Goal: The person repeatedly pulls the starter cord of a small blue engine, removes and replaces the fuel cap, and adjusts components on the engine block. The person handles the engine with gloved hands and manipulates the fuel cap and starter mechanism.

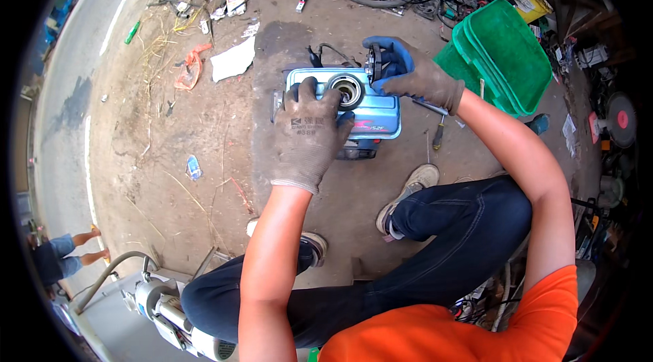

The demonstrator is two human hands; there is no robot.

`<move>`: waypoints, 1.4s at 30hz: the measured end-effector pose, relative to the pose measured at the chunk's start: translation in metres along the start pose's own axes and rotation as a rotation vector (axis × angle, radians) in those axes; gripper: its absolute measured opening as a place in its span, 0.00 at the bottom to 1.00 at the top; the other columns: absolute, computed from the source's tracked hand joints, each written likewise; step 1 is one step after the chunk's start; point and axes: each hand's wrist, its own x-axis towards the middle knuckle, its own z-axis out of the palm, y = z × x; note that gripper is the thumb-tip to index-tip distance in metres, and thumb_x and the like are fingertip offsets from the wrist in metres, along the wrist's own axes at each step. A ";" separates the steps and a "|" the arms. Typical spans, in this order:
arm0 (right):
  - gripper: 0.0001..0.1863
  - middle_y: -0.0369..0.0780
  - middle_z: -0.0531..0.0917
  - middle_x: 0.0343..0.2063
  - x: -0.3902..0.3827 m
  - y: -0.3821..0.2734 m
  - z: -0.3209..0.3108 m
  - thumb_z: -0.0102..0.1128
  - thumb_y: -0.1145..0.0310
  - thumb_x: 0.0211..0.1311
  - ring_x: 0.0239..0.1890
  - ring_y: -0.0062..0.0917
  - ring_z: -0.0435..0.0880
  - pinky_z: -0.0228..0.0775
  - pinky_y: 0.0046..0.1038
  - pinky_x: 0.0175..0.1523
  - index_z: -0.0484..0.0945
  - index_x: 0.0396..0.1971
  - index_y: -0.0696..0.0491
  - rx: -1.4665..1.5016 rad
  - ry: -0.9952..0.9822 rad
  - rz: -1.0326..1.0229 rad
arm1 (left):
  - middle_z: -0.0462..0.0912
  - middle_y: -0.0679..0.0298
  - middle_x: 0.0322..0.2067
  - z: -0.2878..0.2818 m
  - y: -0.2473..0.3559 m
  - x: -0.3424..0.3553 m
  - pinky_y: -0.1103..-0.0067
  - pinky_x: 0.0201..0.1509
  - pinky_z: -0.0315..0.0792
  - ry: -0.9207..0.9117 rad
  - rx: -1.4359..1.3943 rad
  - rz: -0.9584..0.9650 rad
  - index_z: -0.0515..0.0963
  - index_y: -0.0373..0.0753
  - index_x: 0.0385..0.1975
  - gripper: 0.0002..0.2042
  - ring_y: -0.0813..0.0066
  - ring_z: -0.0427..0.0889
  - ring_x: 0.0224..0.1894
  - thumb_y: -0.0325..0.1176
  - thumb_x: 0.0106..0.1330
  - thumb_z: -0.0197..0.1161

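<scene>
My left hand [307, 134] rests loosely spread on the blue tank [388, 109]; right hand [418, 75] pinches a black cap [373, 63]. Dirt ground [170, 192]: road [62, 144] along left edge, green bin [507, 49] toward right.

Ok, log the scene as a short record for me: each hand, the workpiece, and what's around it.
Left hand: grey-brown glove, resting on shiny light-blue metal tank
Right hand: grey-brown glove with blue palm, holding black part, seen edge-on
Tank opening: round, dark-rimmed, uncovered
Right of tank: green plastic container, yellow-and-black-handled tool on ground
</scene>
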 end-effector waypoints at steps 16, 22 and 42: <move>0.48 0.39 0.74 0.60 0.003 0.001 -0.007 0.70 0.80 0.51 0.59 0.22 0.75 0.71 0.28 0.65 0.59 0.74 0.52 -0.008 -0.066 0.000 | 0.70 0.45 0.65 0.017 0.020 -0.012 0.57 0.65 0.71 0.082 -0.133 -0.125 0.85 0.51 0.51 0.20 0.44 0.73 0.64 0.46 0.58 0.73; 0.46 0.37 0.76 0.57 0.002 -0.002 -0.005 0.68 0.82 0.52 0.54 0.20 0.77 0.75 0.26 0.59 0.61 0.73 0.51 0.037 -0.093 -0.054 | 0.72 0.45 0.63 0.016 0.015 -0.011 0.57 0.62 0.73 0.118 -0.225 -0.132 0.85 0.49 0.50 0.20 0.45 0.75 0.61 0.45 0.58 0.74; 0.53 0.42 0.69 0.68 0.013 -0.011 -0.007 0.69 0.88 0.46 0.70 0.27 0.68 0.64 0.32 0.72 0.54 0.75 0.53 0.149 -0.232 -0.020 | 0.81 0.44 0.50 0.090 -0.051 0.015 0.60 0.58 0.73 0.397 -0.908 -0.542 0.77 0.33 0.55 0.21 0.46 0.81 0.54 0.44 0.74 0.57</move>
